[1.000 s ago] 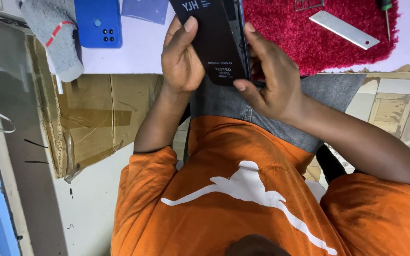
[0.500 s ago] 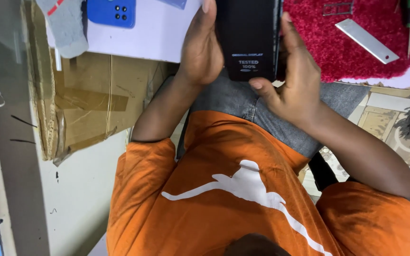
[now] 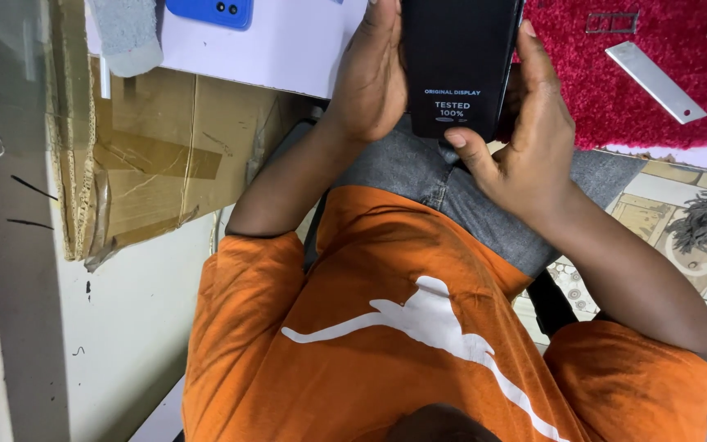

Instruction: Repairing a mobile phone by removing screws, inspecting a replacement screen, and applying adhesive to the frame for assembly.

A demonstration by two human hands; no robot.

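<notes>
Inspection step, judged: left hand (image 3: 370,78) and right hand (image 3: 525,139) both clasp black phone display panel (image 3: 460,57) at white surface (image 3: 288,49) near edge. Next calls for steady edge grip.

Display panel: we hold a flat black rectangular phone display panel (image 3: 460,61) upright between our left hand (image 3: 374,78) and right hand (image 3: 525,139), its upper part cut off by the frame's top edge.
Label on panel: small white print with a pale blue oval mark sits near the panel's lower end, just above our right thumb.
Cardboard: flattened brown cardboard packaging (image 3: 137,164), crossed with clear tape, leans below the white table edge at the left.
</notes>
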